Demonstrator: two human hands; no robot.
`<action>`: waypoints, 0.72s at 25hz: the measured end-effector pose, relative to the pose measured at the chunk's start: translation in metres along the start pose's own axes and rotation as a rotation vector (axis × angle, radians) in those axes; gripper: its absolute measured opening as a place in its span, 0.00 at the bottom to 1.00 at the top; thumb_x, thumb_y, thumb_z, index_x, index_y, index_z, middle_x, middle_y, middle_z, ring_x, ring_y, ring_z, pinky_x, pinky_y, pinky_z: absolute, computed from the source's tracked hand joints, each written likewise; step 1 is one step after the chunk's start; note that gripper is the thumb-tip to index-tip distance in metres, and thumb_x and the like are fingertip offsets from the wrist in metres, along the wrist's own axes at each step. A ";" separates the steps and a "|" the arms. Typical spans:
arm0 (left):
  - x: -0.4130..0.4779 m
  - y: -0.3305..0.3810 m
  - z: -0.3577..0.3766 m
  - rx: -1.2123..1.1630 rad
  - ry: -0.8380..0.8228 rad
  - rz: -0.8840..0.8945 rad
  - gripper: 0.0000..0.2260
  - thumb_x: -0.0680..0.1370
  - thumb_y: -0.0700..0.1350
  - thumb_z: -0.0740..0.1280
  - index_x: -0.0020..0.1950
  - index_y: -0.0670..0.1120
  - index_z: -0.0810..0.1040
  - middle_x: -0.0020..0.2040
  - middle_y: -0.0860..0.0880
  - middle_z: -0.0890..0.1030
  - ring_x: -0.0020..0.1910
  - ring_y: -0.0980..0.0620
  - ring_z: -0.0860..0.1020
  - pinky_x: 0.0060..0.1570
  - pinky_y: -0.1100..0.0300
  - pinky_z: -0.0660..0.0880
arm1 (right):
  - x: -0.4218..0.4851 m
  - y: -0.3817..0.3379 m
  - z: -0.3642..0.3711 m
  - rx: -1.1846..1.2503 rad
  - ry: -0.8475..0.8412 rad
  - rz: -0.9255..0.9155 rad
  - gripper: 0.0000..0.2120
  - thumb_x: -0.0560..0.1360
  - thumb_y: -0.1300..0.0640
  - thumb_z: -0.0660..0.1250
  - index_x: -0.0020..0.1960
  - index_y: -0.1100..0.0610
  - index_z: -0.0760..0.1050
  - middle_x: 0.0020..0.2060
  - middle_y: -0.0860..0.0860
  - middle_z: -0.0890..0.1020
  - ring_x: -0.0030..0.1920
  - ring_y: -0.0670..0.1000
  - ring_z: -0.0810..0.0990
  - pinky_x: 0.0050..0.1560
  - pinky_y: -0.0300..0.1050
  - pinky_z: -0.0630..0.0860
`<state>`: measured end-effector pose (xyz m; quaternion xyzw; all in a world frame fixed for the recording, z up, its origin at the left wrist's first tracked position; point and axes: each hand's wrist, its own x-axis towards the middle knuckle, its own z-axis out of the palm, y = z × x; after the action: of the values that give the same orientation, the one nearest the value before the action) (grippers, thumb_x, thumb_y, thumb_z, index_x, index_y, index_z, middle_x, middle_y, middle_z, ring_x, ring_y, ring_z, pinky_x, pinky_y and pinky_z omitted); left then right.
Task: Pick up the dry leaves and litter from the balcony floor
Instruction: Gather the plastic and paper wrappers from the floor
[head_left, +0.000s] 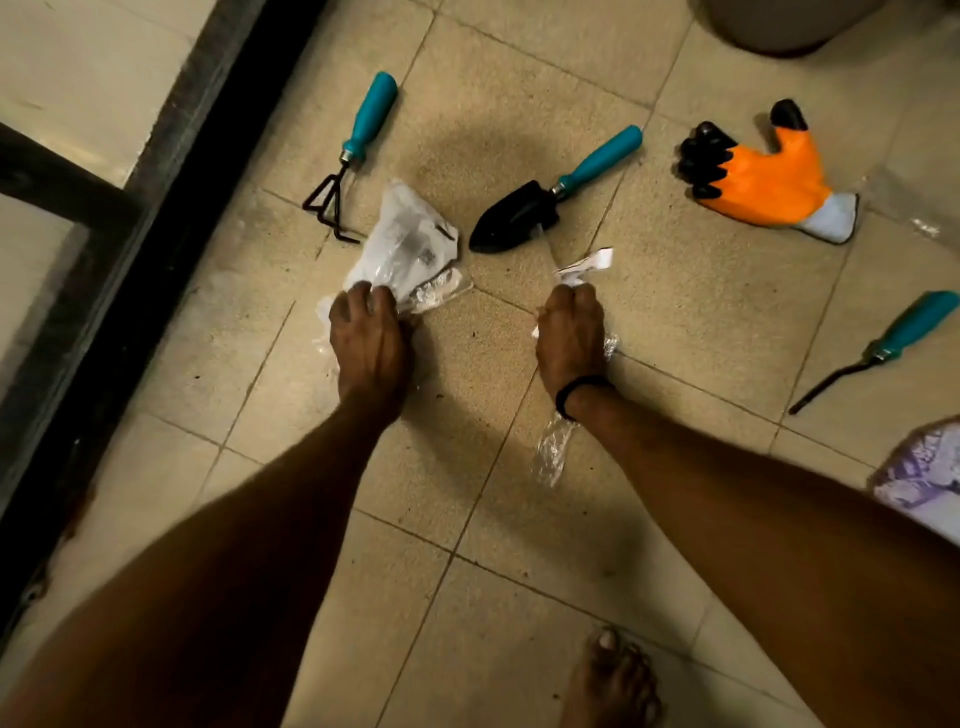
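Observation:
My left hand (370, 338) is closed on a crumpled clear plastic bag (408, 244) that lies on the beige tiled floor (675, 312) ahead of it. My right hand (570, 335), with a black band at the wrist, grips a white paper scrap (584, 264) that sticks out past the fingers, together with clear plastic film (553, 449) that trails back under the wrist. No dry leaves are visible.
A teal-handled hand rake (353, 145), a black trowel (545, 200) and a third teal-handled tool (878, 351) lie on the tiles. An orange and black glove (758, 176) rests at right. A black door frame (156, 218) runs along the left. My bare foot (610, 680) is at the bottom.

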<state>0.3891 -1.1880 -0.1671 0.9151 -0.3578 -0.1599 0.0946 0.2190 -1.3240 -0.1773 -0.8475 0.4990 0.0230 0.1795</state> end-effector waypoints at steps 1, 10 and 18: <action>-0.014 0.003 0.004 -0.001 0.020 -0.006 0.16 0.81 0.47 0.65 0.66 0.42 0.69 0.67 0.38 0.70 0.63 0.38 0.68 0.60 0.44 0.72 | -0.016 0.002 0.002 0.099 0.003 0.027 0.11 0.81 0.59 0.58 0.60 0.63 0.72 0.59 0.61 0.73 0.59 0.60 0.73 0.58 0.48 0.67; -0.081 0.010 0.006 -0.508 -0.164 -0.224 0.21 0.84 0.48 0.58 0.76 0.54 0.58 0.63 0.49 0.69 0.59 0.52 0.67 0.56 0.54 0.67 | -0.101 0.023 -0.028 0.587 0.048 0.542 0.36 0.78 0.58 0.65 0.79 0.55 0.48 0.70 0.61 0.65 0.67 0.60 0.68 0.65 0.53 0.69; -0.098 0.081 -0.015 -0.391 0.193 0.049 0.10 0.78 0.43 0.62 0.52 0.36 0.75 0.47 0.38 0.73 0.42 0.60 0.60 0.40 0.67 0.57 | -0.124 0.017 -0.011 0.530 -0.210 0.566 0.20 0.81 0.59 0.55 0.71 0.66 0.63 0.66 0.65 0.70 0.66 0.64 0.69 0.65 0.56 0.66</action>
<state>0.2765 -1.1785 -0.1076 0.8815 -0.3315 -0.1353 0.3078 0.1405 -1.2313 -0.1444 -0.5941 0.6802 0.0283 0.4285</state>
